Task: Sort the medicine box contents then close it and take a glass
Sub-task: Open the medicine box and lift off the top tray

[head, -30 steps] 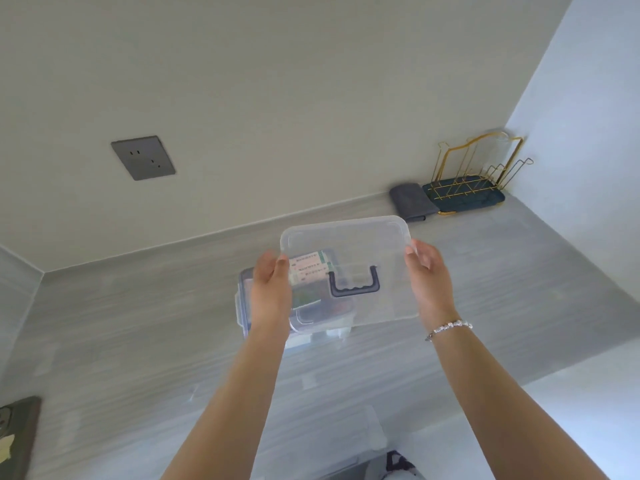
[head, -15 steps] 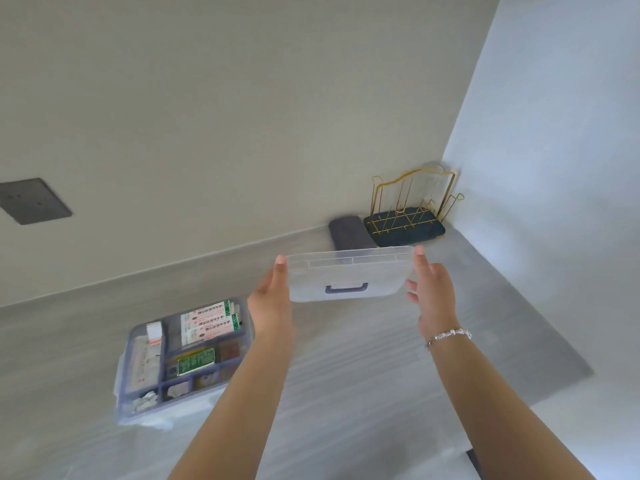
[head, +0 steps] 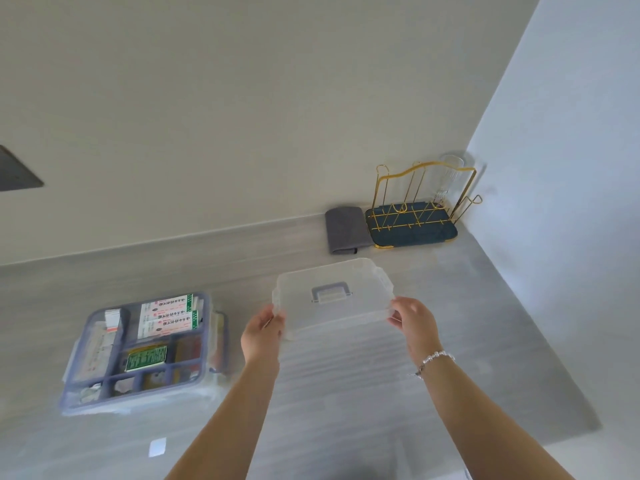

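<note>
Left hand [head: 260, 336]: grip was closed on the near-left corner of the clear lid [head: 333, 299], fingers pinching its edge, forearm reaching in from the bottom of the view.
Right hand [head: 412, 320]: grip was pinched shut on the lid's near-right corner; a beaded bracelet [head: 434, 360] sat on that wrist.
Clear lid: it was held between both hands, low over the tabletop [head: 346, 375], top side up with its grey-blue carry handle [head: 330, 292] showing; whether its far edge touched the surface, I could not tell.
Medicine box [head: 138, 355]: it stood open on the tabletop to the left of the lid, apart from it and just beside the left hand.
Box contents: white packets with green-edged print [head: 169, 315] lay in the far compartment, a green-labelled pack [head: 145, 356] sat in the middle, a long pale packet [head: 98, 348] lay down the left side; the small front compartments were too blurred to read.
Glass [head: 448, 178]: it was upside down on the gold wire rack [head: 415, 202] in the far right corner, well away from both hands.
Grey folded cloth [head: 346, 230]: it lay against the rack's dark blue tray [head: 412, 232], on its left.
Wall: a dark plate [head: 17, 171] showed at the left edge.
</note>
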